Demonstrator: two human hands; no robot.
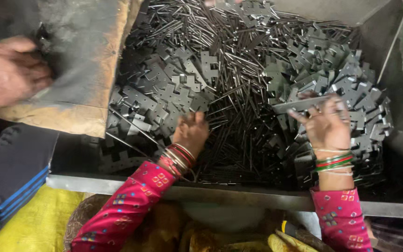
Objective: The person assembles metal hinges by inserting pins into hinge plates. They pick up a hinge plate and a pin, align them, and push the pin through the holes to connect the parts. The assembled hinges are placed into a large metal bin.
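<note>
I see a wide metal tray (239,198) heaped with dark stamped metal plates (164,93) and thin steel pins (239,102), likely dumped loose so they can be picked through. At the tray's left edge, another person's hand (5,74) presses a worn board (85,60), seemingly holding it propped there. Near the tray's front rim, my left hand (191,133) rests curled, fingers buried among pins. Toward its right side, my right hand (325,126) pinches 1 flat metal strip (302,103).
</note>
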